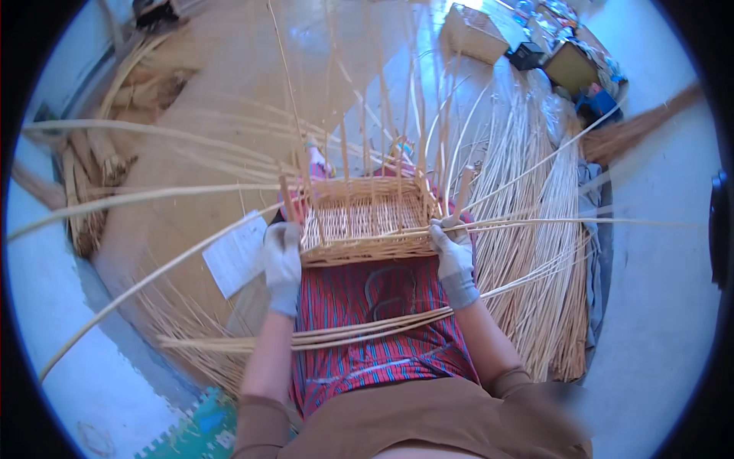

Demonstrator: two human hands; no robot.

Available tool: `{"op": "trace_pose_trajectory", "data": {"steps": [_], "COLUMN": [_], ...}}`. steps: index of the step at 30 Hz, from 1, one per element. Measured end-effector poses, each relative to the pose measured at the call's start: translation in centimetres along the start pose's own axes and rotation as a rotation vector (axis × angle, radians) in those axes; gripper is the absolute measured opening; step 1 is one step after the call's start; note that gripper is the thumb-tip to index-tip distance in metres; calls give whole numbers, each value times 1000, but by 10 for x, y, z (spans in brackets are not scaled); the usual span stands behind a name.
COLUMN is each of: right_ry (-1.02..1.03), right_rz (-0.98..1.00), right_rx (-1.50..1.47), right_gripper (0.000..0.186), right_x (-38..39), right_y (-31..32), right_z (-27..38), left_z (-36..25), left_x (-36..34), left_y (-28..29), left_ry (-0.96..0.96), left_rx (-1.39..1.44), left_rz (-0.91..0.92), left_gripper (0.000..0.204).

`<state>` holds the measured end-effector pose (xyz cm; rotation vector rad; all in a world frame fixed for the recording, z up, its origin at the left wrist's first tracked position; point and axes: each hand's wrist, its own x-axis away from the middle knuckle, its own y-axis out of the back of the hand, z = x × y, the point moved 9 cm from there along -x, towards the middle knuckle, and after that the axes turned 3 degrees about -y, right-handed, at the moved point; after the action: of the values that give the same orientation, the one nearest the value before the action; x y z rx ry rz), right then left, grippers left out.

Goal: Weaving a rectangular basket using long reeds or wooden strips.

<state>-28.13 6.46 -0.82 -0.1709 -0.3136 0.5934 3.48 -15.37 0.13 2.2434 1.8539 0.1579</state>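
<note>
Between both gloved grips, wicker basket point(367, 222)

Two gloved hands held apart in front of the seated person's lap

Both bare forearms rise from the lower edge, brown sleeves pushed up around the elbows. The left hand point(283, 260), in a pale grey glove, sits with its back toward the camera, fingers curled downward in a loose fist. The right hand point(454, 256), gloved alike, is level with it and well apart, its fingers bent and closed in a grip, thumb side up. Both wrists are nearly straight, and the forearms angle slightly inward toward the body
</note>
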Motion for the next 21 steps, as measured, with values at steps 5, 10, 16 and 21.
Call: {"op": "trace_pose_trajectory", "data": {"steps": [5,10,16,21], "right_ry": [97,221,364,866], "right_rz": [34,178,343,428], "right_rx": [-255,-34,658,1103], "right_gripper": [34,37,34,60], "right_x": [-3,-5,-14,-8], "right_y": [5,-2,-96,-221], "right_z": [-23,-6,53,98], "left_z": [-28,26,24,23], "left_x": [26,30,45,38], "left_y": [-85,-122,-124,-120], "left_ry": [18,455,237,356], "left_rx": [-359,-29,38,-5], "left_rz": [352,739,686,473], "left_gripper": [35,47,43,37]}}
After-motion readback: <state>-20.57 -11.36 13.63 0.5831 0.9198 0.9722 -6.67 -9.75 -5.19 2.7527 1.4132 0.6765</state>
